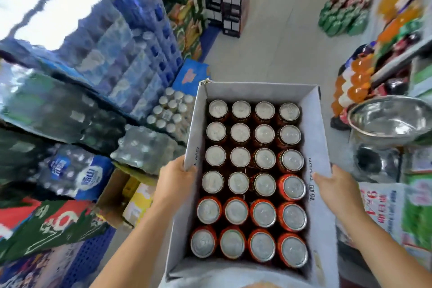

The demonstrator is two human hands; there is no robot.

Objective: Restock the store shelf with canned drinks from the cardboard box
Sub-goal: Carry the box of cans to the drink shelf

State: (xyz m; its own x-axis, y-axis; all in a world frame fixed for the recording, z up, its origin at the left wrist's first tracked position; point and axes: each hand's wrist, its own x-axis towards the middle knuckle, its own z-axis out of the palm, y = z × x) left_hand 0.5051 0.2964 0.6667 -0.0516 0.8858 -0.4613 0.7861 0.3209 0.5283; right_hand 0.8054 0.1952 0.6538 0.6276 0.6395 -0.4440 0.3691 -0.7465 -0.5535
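Note:
An open cardboard box [261, 90] with white inner walls is carried in front of me, its near end against my body. It holds several red cans [264, 214] with silver tops, packed upright in rows of four. My left hand [174, 176] grips the box's left wall, thumb over the rim. My right hand [336, 190] holds the right wall, with the thumb lying on the inner face and the fingers hidden outside it.
Stacked shrink-wrapped packs of bottled water [131, 58] fill the left side. A grey aisle floor [280, 37] runs ahead. On the right stand a shelf of orange drink bottles [353, 82] and a steel bowl [388, 117]. Packs of green bottles [343, 18] lie on the floor.

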